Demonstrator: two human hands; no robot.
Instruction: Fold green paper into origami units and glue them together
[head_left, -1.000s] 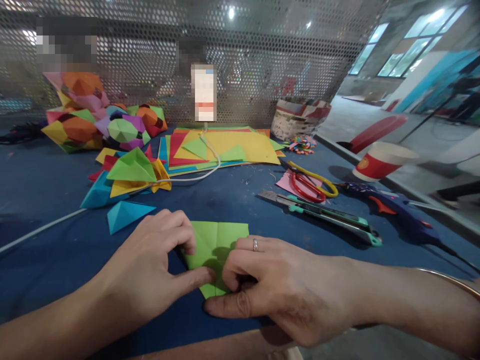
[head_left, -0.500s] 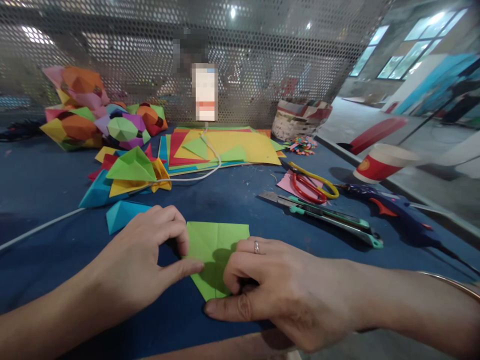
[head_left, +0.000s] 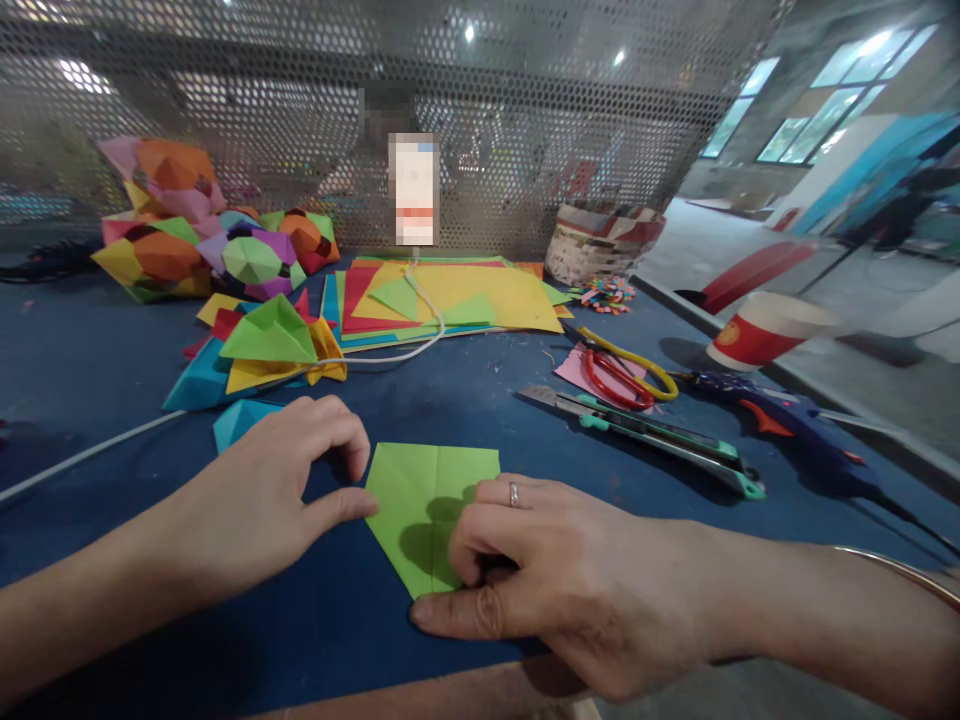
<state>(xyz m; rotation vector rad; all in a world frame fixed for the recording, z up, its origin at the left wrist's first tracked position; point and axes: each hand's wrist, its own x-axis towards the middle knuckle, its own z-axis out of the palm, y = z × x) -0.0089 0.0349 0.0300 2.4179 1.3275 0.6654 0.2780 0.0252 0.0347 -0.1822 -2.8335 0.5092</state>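
Note:
A sheet of green folded paper (head_left: 409,490) lies on the dark blue table near its front edge. Crease lines cross it, and its lower left corner is folded to a slant. My right hand (head_left: 555,575), wearing a ring, rests on its right side with fingers curled and the thumb at the lower point; the paper under the hand is hidden. My left hand (head_left: 277,490) hovers at the left edge, thumb and fingers apart, the thumb tip at or just beside the paper. Behind my left hand sits a blue folded paper piece (head_left: 240,420), partly covered.
Folded paper pieces (head_left: 270,335) and paper balls (head_left: 247,260) are at left. Coloured sheets (head_left: 495,295) lie at the back, crossed by a white cable (head_left: 390,357). To the right are scissors (head_left: 619,375), an exposed-blade utility knife (head_left: 645,430), a glue gun (head_left: 795,425) and a paper cup (head_left: 761,330).
My left hand has drawn back left, its thumb moving off the paper's face to the edge. My right hand and the green paper stay almost where they were.

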